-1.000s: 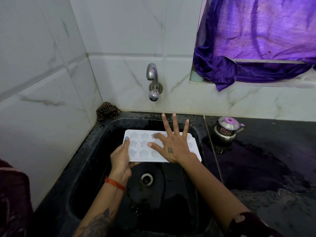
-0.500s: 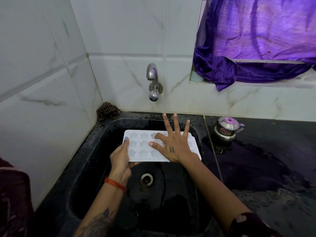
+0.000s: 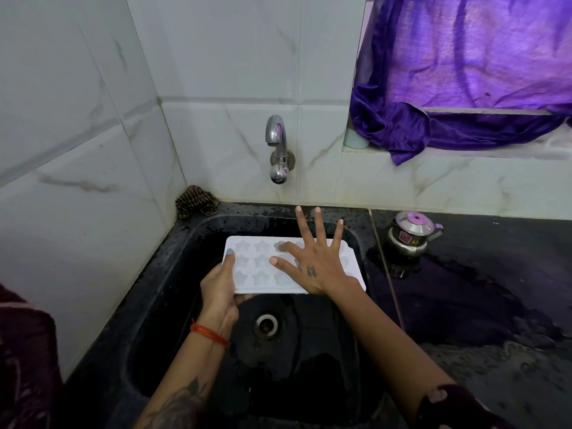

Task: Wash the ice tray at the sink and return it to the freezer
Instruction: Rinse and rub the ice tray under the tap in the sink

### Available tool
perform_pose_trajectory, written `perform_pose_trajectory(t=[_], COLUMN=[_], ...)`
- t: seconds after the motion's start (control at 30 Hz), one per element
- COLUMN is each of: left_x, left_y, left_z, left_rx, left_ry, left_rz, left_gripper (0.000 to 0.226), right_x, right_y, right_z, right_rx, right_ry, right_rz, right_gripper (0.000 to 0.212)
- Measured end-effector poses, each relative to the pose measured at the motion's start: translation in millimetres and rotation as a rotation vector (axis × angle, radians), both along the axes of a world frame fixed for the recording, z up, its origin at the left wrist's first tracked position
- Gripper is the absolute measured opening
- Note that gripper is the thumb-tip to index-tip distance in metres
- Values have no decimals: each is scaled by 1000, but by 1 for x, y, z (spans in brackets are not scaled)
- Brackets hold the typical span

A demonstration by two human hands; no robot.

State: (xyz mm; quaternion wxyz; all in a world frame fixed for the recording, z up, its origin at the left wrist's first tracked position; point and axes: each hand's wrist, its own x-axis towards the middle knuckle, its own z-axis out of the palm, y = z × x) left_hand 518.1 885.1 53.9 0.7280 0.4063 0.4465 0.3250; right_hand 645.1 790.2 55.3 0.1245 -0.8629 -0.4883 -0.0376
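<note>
The white plastic star-mould ice tray is sitting over the black stone sink, above the round metal drain. The left hand is gripping its nine o'clock edge; the right hand is lying on top. The chrome wall tap is standing at twelve o'clock, the small steel kettle on the surface at three o'clock.

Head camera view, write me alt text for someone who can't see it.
Over a black sink, the left hand grips a white ice tray by its edge while the right hand lies spread on top. The tap above shows no water.
</note>
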Motion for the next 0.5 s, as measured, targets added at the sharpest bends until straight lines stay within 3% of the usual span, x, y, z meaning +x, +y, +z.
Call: perform_pose_trajectory(t=[0.5], left_x=[1], left_y=[-2], left_z=[3], left_rx=[-4], left_ry=[14], left_rz=[1], left_gripper=[19], right_x=[4], right_y=[-5], right_z=[4], right_rx=[10], right_ry=[-59], right_rz=[25], right_gripper=[79])
